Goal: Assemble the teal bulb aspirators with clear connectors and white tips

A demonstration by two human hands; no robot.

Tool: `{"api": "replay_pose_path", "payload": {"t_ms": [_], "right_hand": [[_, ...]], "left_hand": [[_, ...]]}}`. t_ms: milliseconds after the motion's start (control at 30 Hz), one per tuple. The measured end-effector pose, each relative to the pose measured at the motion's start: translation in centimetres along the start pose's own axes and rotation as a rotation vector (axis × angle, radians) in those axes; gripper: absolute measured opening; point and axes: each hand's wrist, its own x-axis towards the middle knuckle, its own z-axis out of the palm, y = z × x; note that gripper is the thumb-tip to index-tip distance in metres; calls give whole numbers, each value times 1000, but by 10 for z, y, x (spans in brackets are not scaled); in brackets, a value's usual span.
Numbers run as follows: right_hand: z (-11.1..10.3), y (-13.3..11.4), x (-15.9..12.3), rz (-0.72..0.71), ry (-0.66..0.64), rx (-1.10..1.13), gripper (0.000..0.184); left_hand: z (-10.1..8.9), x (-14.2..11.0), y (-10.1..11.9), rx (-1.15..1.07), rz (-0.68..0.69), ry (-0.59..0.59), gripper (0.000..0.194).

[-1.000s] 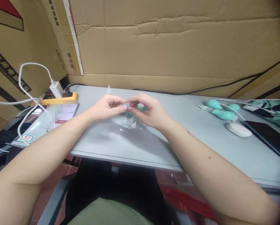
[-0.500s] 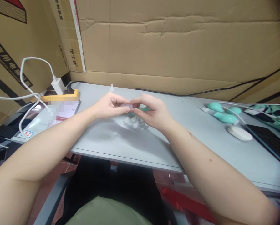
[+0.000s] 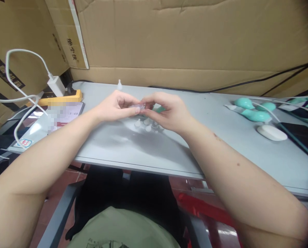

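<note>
Just above the desk, my left hand [image 3: 116, 106] and my right hand [image 3: 166, 112] meet, fingertips nearly touching. Between them is a small clear plastic piece [image 3: 137, 106], pinched by thumb and fingers from both sides. Its exact shape is largely covered by the fingers. Below and behind my right hand lie several small translucent white pieces with round bodies and narrow necks [image 3: 148, 127]. Something green [image 3: 160, 109] shows through the gap of my right hand. One similar translucent piece [image 3: 119, 84] stands upright near the desk's back edge, beyond my left hand.
At left are a yellow power strip [image 3: 77, 96] with a white charger [image 3: 56, 86] and a phone [image 3: 71, 112]. Teal rounded objects [image 3: 257, 115], a white oval case [image 3: 272, 132] and a dark flat device [image 3: 298, 137] lie at right. Cardboard [image 3: 195, 41] walls the back.
The view has shifted slightly, so the desk sits higher in the picture. Both hands keep their pinch on the clear plastic piece, with little visible finger movement.
</note>
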Motion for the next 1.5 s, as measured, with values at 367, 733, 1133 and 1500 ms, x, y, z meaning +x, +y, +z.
{"api": "replay_pose_path", "payload": {"t_ms": [367,733,1133,1500], "right_hand": [[-2,-4,1,7,0,9,16],[-4,2,-2,69,-16,-27,23],[-6,-2,-1,162,17,-56,23],[-7,-4,2,205,33,-3,21]], "left_hand": [[1,1,7,63,51,64,42],[-5,3,-3,76,25,90,48],[-7,4,-17,390,-17,76,51],[-3,7,-19,482,-23,103,37]]}}
